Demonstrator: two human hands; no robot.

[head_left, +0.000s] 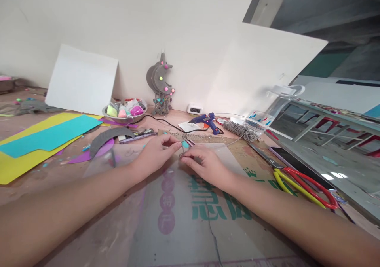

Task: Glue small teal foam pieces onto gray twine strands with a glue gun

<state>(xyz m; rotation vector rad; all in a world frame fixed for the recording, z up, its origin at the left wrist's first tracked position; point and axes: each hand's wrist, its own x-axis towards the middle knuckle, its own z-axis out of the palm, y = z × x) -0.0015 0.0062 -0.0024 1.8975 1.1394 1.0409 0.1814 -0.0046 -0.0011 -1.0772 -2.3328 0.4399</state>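
Observation:
My left hand and my right hand meet over a clear plastic sheet laid on printed cardboard. The left fingers pinch a small teal bead at their tips. Close beside it, the right fingers are pinched on a thin grey string or wire, too fine to name with certainty. A strip of brown cardboard lies just beyond both hands.
Red and yellow scissors lie at the right near a phone. A blue glue gun, a coil of grey cord, a bowl of coloured clay, a grey moon ornament, and teal and yellow paper surround the area.

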